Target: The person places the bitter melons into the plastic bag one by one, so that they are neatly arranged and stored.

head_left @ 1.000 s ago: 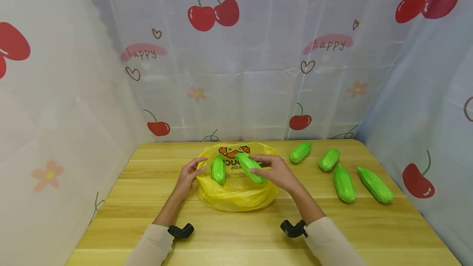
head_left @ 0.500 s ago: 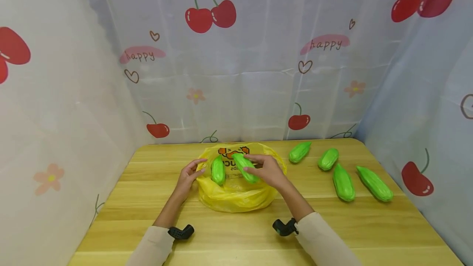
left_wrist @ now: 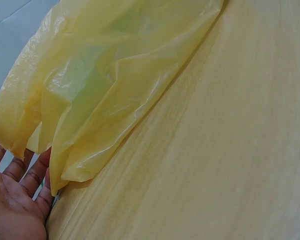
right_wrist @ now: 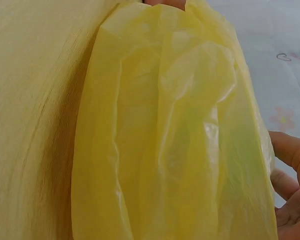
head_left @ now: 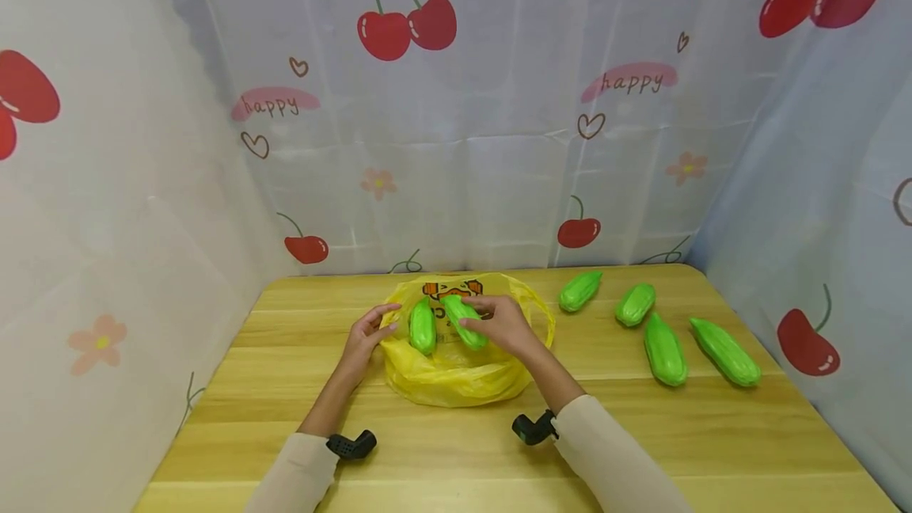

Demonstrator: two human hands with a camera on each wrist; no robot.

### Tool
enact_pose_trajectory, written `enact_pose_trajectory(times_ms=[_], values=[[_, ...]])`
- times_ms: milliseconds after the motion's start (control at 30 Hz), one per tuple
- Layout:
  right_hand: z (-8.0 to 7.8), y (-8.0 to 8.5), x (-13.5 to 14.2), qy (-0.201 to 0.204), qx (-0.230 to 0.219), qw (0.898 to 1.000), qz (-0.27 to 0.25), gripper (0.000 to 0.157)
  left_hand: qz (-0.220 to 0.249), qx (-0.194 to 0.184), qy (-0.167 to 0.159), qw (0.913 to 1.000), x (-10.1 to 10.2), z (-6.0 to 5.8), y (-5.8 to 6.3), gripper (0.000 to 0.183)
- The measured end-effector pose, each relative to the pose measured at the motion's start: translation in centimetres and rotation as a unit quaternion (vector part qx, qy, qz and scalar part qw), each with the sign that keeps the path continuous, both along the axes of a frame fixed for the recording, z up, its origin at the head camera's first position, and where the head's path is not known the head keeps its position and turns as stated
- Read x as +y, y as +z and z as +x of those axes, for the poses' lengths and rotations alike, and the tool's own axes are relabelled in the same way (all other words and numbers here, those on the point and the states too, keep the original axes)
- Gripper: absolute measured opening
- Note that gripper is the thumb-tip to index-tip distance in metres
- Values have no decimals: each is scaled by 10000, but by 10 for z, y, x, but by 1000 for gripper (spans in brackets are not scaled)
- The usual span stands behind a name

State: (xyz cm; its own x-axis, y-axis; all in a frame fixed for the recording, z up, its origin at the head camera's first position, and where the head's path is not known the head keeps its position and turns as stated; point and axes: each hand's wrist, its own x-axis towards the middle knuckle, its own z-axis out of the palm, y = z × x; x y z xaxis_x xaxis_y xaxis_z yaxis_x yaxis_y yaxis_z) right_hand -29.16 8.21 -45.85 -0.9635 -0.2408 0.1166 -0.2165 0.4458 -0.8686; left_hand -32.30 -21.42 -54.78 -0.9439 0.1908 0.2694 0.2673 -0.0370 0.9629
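Fingers of the right hand [head_left: 507, 326] pinch one gourd [head_left: 455, 314] in the mouth of the bag [head_left: 456, 386], near a second gourd [head_left: 423, 329]; best lower the first gently while the left hand [head_left: 365, 334] grips the bag's edge.

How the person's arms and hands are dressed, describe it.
The left sleeve and right sleeve are plain beige. Near their ends are a black, bent left device and matching right device; the left one is dotted. The left hand and right hand wear no gloves.
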Motion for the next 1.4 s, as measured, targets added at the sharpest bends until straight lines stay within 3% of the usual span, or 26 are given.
enact_pose_trajectory(times_ms=[333, 567, 800, 1133, 1400], values=[[-8, -12, -7, -147, -251, 9995, 119, 44, -41, 4, -48, 10000, -1, -3, -5, 42], [-23, -5, -12, -217, -301, 9991, 193, 44, -122, 44, -62, 9999, -3, -10, 10, 41], [-29, -5, -16, -184, -563, 9980, 205, 45, -92, -82, -188, 9997, -1, 3, 30, 42], [-34, -6, -23, -328, -808, 9960, 177, 44, -14, -95, -184, 9998, 2, 5, 29, 41], [-39, -13, -31, -369, -792, 9961, 98, 45, -6, -93, -126, 9999, -3, -8, 6, 41]])
